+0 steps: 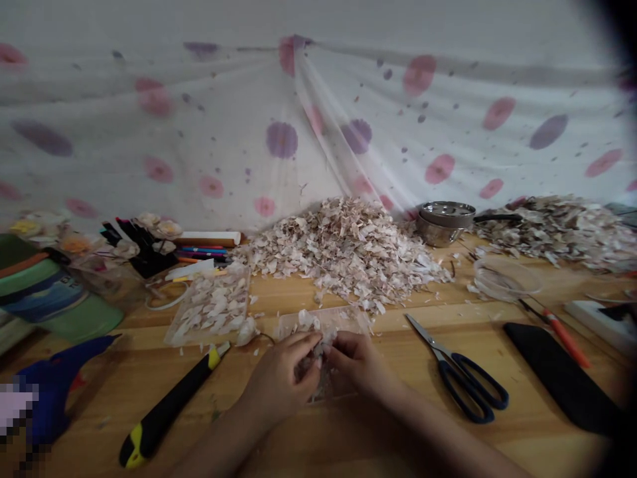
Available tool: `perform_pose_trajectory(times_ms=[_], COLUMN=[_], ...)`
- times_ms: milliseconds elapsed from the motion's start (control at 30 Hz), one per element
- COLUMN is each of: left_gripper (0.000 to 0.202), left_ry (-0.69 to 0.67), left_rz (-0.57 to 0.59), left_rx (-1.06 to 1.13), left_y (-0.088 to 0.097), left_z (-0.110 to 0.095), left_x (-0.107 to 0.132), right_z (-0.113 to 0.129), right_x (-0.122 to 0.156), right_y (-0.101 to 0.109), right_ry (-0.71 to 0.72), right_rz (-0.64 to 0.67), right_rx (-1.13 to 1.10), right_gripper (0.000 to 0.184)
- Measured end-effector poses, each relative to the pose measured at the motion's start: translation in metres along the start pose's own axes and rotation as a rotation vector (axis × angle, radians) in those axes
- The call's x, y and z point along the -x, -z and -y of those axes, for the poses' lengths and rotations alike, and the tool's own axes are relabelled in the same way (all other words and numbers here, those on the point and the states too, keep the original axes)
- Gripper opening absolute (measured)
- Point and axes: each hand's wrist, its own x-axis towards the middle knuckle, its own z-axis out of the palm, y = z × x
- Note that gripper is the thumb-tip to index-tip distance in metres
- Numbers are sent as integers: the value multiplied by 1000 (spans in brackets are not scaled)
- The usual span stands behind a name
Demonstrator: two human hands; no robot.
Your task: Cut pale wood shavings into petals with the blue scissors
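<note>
My left hand (pixel 281 382) and my right hand (pixel 358 362) meet over a clear plastic tray (pixel 343 320) near the table's front. Both pinch a small pale flake (pixel 321 348) between their fingertips. The tray holds a few more flakes. Behind it rises a big heap of pale dried flakes (pixel 348 249). A second clear tray (pixel 212 309) with several flakes lies to the left.
A black-and-yellow utility knife (pixel 169 405) lies front left, black-handled scissors (pixel 458 372) to the right, then a black phone (pixel 562 385) and an orange-tipped tool (pixel 565 338). Metal bowls (pixel 442 222), a glass dish (pixel 505 279) and another flake heap (pixel 557 229) sit at back right. Pens, caps and a glue gun (pixel 54 392) crowd the left.
</note>
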Motion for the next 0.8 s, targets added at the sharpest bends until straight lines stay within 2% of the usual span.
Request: perform_pose_trajectory(times_ms=[300,600,800], left_gripper=[32,28,24], left_ry=[24,85,107], left_rz=[-7,-30,-36], left_rx=[53,92,78], left_y=[-2,3,0], left_z=[-4,-10,-10], left_x=[0,-3,-3], right_z=[-2,7,9], right_x=[0,-1,-3], right_y=[4,12,14], right_ry=[-7,-3,21], right_rz=[-12,-82,-55], right_rx=[102,405,400], right_gripper=[31,33,27])
